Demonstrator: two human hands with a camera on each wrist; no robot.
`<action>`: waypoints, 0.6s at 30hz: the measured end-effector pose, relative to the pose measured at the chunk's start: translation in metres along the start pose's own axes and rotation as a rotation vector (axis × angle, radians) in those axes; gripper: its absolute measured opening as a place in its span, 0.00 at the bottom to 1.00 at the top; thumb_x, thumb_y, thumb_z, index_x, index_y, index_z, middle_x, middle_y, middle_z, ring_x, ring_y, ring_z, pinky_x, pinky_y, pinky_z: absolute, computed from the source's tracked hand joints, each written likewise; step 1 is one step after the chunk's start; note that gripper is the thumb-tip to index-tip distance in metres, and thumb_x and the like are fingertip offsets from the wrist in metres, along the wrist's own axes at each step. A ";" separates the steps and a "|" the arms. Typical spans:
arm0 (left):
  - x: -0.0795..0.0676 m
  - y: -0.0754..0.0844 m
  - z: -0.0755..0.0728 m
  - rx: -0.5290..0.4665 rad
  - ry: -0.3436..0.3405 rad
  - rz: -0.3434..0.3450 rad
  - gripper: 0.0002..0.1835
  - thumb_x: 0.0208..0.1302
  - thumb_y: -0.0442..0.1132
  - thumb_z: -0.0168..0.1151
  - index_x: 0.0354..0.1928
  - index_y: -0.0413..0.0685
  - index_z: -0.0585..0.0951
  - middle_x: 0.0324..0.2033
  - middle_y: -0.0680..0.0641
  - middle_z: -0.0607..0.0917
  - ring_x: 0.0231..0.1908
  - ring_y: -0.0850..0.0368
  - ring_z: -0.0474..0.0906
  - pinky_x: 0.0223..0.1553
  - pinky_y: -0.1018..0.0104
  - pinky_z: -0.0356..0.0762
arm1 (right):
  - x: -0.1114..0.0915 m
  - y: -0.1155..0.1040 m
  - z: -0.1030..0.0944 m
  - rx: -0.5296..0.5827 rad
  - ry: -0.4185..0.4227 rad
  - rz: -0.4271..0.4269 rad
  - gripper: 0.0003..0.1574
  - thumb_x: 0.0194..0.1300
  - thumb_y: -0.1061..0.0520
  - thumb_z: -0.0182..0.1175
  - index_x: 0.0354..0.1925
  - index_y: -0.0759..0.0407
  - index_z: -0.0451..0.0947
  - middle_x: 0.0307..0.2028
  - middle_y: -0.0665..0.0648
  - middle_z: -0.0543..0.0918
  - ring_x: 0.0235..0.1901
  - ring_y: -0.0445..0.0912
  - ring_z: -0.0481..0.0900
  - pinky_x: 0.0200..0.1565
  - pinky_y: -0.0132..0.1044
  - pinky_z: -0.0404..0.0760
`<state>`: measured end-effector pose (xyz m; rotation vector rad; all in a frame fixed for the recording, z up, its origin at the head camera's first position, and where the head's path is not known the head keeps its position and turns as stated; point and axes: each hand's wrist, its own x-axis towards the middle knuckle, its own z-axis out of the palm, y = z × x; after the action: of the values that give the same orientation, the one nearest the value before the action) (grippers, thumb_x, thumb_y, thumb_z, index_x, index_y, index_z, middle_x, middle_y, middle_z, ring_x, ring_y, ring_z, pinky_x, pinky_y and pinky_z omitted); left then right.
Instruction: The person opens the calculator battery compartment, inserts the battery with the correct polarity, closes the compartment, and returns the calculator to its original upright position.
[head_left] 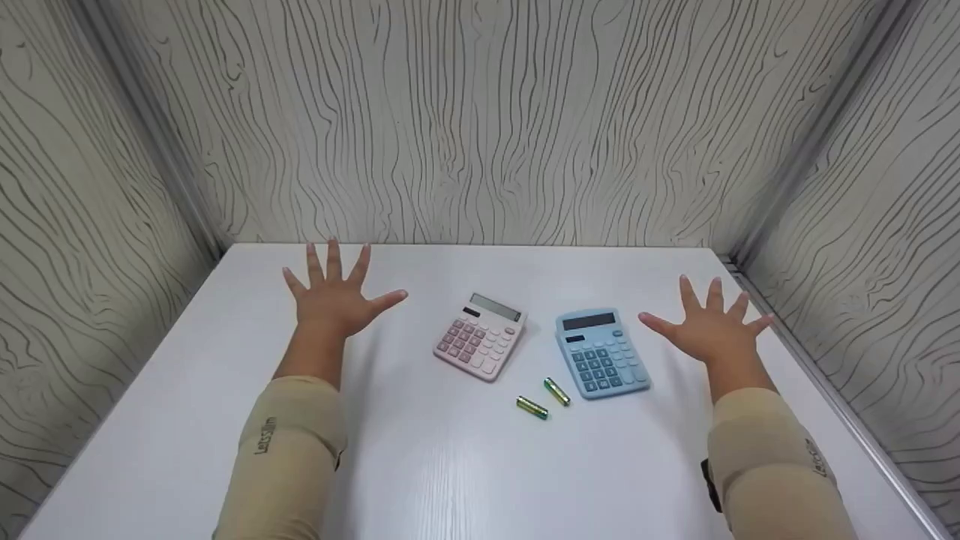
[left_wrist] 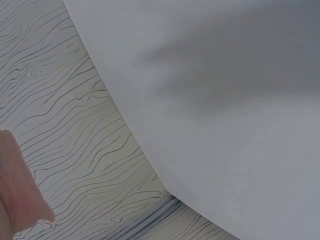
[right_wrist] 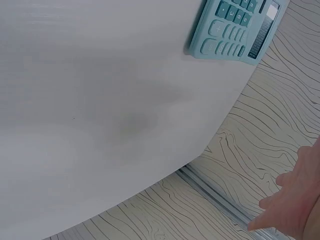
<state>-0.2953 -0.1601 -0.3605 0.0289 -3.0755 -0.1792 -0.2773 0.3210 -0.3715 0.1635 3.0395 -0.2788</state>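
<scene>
A pink calculator (head_left: 481, 337) and a blue calculator (head_left: 603, 353) lie face up on the white table (head_left: 450, 480), both slightly turned. Two green and gold batteries, one battery (head_left: 556, 391) nearer the blue calculator and another battery (head_left: 532, 407) just left of it, lie in front of them. My left hand (head_left: 334, 304) is held over the table left of the pink calculator, fingers spread wide and holding nothing. To the right of the blue calculator, my right hand (head_left: 712, 330) is spread the same way, also holding nothing. The right wrist view shows part of the blue calculator (right_wrist: 237, 30).
Wood-grain patterned panels (head_left: 450, 120) stand behind the table and on both sides. Grey metal posts (head_left: 817, 142) run up the corners. Beige sleeves cover both forearms, and the hands cast soft shadows on the tabletop.
</scene>
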 end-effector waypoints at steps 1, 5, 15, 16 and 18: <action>0.000 0.001 0.001 -0.005 0.004 0.000 0.54 0.44 0.84 0.28 0.71 0.63 0.39 0.69 0.37 0.32 0.65 0.35 0.18 0.54 0.30 0.19 | 0.000 0.000 0.001 0.006 0.000 0.000 0.69 0.46 0.13 0.34 0.70 0.53 0.28 0.65 0.77 0.26 0.58 0.79 0.22 0.43 0.76 0.20; 0.003 0.006 0.007 -0.024 0.023 -0.008 0.55 0.43 0.84 0.28 0.71 0.63 0.40 0.69 0.38 0.33 0.65 0.35 0.21 0.55 0.30 0.21 | 0.002 -0.001 0.004 0.047 -0.011 0.003 0.69 0.47 0.14 0.35 0.70 0.54 0.27 0.64 0.78 0.26 0.58 0.79 0.24 0.46 0.77 0.24; 0.005 0.038 0.017 -0.141 0.022 0.022 0.51 0.48 0.80 0.35 0.71 0.65 0.38 0.70 0.40 0.34 0.67 0.35 0.26 0.59 0.32 0.33 | 0.007 0.003 0.015 0.105 0.019 0.012 0.69 0.49 0.15 0.35 0.70 0.57 0.27 0.65 0.78 0.31 0.60 0.79 0.33 0.52 0.75 0.35; 0.005 0.042 0.018 -0.154 0.021 0.021 0.51 0.48 0.80 0.35 0.71 0.65 0.38 0.70 0.40 0.34 0.67 0.36 0.26 0.60 0.32 0.34 | 0.007 0.003 0.016 0.110 0.017 0.014 0.69 0.49 0.15 0.35 0.70 0.57 0.27 0.65 0.78 0.31 0.60 0.78 0.33 0.52 0.74 0.36; 0.005 0.049 0.021 -0.194 0.014 0.019 0.51 0.49 0.80 0.35 0.71 0.66 0.37 0.70 0.40 0.34 0.67 0.36 0.26 0.60 0.33 0.35 | 0.008 0.002 0.019 0.121 0.010 0.017 0.69 0.49 0.15 0.35 0.70 0.57 0.26 0.65 0.78 0.31 0.60 0.78 0.33 0.53 0.74 0.36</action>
<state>-0.3028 -0.1092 -0.3758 -0.0083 -3.0276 -0.4719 -0.2834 0.3206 -0.3908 0.1990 3.0300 -0.4624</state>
